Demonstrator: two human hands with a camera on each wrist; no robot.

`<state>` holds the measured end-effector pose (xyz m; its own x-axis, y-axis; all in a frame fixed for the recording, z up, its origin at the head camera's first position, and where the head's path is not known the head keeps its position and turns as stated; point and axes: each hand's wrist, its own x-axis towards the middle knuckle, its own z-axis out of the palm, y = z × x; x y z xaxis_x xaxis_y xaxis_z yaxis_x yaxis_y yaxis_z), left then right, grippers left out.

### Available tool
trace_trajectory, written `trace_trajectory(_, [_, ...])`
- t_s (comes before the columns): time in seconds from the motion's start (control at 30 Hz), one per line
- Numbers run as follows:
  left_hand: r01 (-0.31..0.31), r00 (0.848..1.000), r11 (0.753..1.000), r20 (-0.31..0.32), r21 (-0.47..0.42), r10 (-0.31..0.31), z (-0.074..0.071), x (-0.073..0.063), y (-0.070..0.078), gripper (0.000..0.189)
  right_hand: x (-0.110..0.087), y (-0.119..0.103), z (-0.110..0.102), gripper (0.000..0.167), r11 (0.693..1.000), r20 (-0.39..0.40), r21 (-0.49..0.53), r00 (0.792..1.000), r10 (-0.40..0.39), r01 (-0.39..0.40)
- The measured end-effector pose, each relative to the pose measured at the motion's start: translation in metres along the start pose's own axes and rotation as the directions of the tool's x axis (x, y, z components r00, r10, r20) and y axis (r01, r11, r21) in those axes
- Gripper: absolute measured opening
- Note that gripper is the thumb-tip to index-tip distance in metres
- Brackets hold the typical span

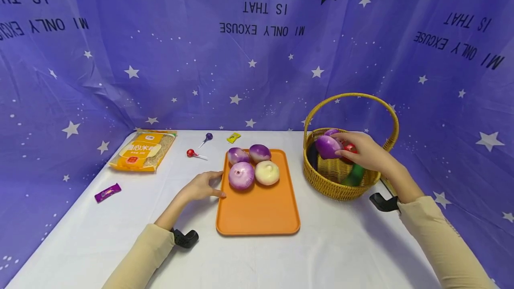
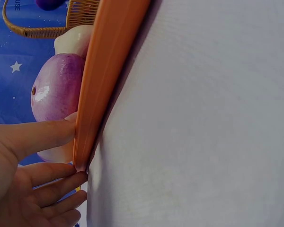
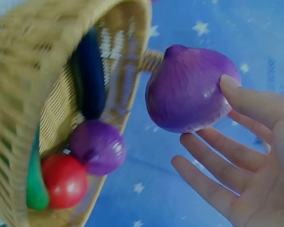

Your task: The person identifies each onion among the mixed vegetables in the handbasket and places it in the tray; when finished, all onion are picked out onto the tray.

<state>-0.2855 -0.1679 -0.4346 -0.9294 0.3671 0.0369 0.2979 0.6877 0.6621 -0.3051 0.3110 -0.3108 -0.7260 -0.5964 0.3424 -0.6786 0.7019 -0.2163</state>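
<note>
My right hand (image 1: 363, 148) pinches a purple onion (image 3: 194, 90) between thumb and fingers, above the wicker basket (image 1: 341, 193). Inside that basket lie another purple onion (image 3: 97, 146), a red round tomato-like piece (image 3: 64, 182), a dark eggplant-like piece (image 3: 91, 75) and a green piece (image 1: 355, 175), partly hidden. My left hand (image 1: 202, 186) holds the left edge of the orange tray (image 1: 257, 213), its thumb on the rim and fingertips against the outer side. Grouped on the tray's far half are a pale onion (image 1: 267, 173), a light purple onion (image 1: 241, 175) and two darker onions (image 1: 260, 153).
Beyond the tray lie a yellow-wrapped candy (image 1: 234, 137), a purple lollipop (image 1: 208, 137) and a red lollipop (image 1: 192, 152). At the left are an orange-and-clear food packet (image 1: 144, 150) and a purple-wrapped snack (image 1: 107, 192). The basket's tall handle (image 1: 353, 95) arches up. A star-printed curtain (image 1: 257, 75) stands behind.
</note>
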Motion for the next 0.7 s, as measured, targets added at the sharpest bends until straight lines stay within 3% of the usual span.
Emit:
trace_trajectory(0.13, [-0.006,1.0,1.0,-0.001,0.004,0.006,0.0,0.001,-0.001,0.078,-0.007,-0.023,0.001,0.044,0.998,-0.054,-0.006,0.997,-0.055,0.055])
trace_trajectory(0.37, [-0.012,1.0,1.0,0.003,0.016,0.012,0.001,0.002,-0.003,0.079,-0.013,-0.055,0.017,0.048,0.992,-0.075,0.066,0.992,-0.104,0.11])
trace_trajectory(0.7, [-0.01,1.0,1.0,0.001,0.013,0.01,0.0,0.001,-0.002,0.08,-0.003,-0.091,0.066,0.045,0.966,0.042,0.167,0.977,-0.208,0.198])
